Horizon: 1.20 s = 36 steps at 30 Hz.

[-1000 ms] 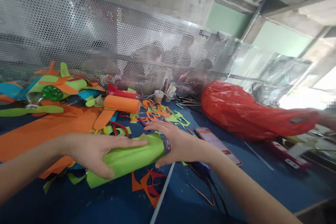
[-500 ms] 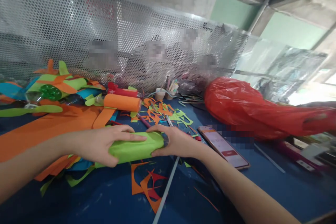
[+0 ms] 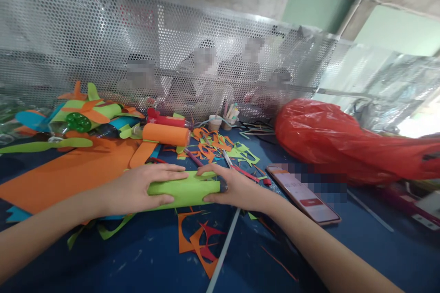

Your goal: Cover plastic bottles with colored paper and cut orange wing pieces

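Observation:
A plastic bottle wrapped in green paper (image 3: 192, 191) lies sideways between my two hands, above the blue table (image 3: 151, 256). My left hand (image 3: 146, 187) is closed round its left part, thumb along the near side and fingers over the top. Around the right end, my right hand (image 3: 228, 185) grips with thumb and fingers, and a bit of clear dark-looking plastic shows there. The bottle's left end is hidden behind my left hand. Below it lie orange paper offcuts (image 3: 185, 238), red offcuts and a pale thin stick (image 3: 225, 249).
Orange sheets (image 3: 68, 169) and paper-covered bottles, one orange (image 3: 167, 135), lie left. Scraps (image 3: 215, 142), a cup (image 3: 215, 122) and markers (image 3: 231, 116) are at the back. A phone (image 3: 305, 197) and red plastic bag (image 3: 319, 132) lie right. People sit behind the perforated screen (image 3: 85, 32).
The view has shifted slightly, so things sit a little further right. My left fingers have moved on the green paper, and the thumb now lies along its near side. Both hands keep hold.

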Motion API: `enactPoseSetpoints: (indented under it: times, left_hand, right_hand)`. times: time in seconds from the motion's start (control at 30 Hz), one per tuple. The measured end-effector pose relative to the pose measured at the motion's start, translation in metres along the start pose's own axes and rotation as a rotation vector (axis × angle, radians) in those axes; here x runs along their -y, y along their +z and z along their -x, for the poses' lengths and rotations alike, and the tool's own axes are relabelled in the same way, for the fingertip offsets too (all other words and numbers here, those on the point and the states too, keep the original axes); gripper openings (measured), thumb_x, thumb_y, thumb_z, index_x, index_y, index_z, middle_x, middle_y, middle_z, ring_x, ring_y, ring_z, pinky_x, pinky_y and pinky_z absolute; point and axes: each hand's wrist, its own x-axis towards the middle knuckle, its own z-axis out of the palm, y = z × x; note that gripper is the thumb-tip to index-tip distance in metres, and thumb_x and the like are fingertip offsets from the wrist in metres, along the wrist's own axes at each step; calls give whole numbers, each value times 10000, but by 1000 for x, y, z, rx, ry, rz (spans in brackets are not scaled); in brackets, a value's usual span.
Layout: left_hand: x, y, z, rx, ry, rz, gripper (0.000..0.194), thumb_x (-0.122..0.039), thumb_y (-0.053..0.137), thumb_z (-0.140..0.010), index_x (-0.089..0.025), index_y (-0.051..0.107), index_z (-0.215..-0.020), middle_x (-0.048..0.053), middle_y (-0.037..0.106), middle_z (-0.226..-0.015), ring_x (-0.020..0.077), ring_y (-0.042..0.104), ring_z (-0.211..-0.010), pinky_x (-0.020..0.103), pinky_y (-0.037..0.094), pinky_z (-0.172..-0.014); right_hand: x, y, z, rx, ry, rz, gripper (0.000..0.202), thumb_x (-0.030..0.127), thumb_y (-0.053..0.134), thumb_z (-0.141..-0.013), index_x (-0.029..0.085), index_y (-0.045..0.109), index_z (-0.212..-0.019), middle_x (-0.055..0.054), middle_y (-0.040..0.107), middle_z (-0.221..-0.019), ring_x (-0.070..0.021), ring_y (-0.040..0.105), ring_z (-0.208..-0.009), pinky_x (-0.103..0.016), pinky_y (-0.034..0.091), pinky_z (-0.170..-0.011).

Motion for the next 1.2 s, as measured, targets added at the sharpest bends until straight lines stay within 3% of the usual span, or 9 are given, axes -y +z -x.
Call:
enactPoseSetpoints:
  times: [0.4,0.57,0.77,0.93,1.2]
  left_hand:
    - [-7,-1,-1,-31,-15,72,487,-458,562,-950,-375,547,-1430,-16,565,-1502,268,515,-1382,475,390,-1173]
    - [-8,-1,-1,-41,-33,107,472,-452,566,-937,-373,580,-1402,-21,588,-1478,276,541,-1359,484,406,-1160]
    - [-4,-2,-5,-63,-4,146,455,-459,563,-936,-342,616,-1372,8,627,-1437,265,590,-1310,464,444,-1131]
    - [-5,-4,-6,-55,-30,159,460,-460,580,-935,-352,604,-1381,3,630,-1434,275,584,-1315,469,447,-1128]
    - [-3,-5,-6,-44,-63,255,464,-447,606,-932,-383,586,-1391,-15,617,-1448,289,573,-1325,492,444,-1131]
  right_hand:
    - [-3,1,0,3,-7,-57,534,255,771,-824,249,495,-1282,-53,628,-1288,-224,630,-1161,-372,514,-976]
    - [-5,2,0,-3,2,-53,655,269,805,-808,256,468,-1370,-68,593,-1380,-234,591,-1249,-401,463,-1075]
    - [-12,4,-1,-78,-116,-2,472,289,774,-851,249,566,-1273,-83,601,-1368,-253,540,-1309,-457,426,-1119]
    - [-11,4,-1,-95,-76,-56,459,375,722,-898,233,541,-1295,-92,617,-1342,-241,584,-1251,-447,453,-1100]
    - [-18,2,-1,-102,-59,-165,411,374,657,-935,218,516,-1288,-120,569,-1383,-248,545,-1304,-479,438,-1126]
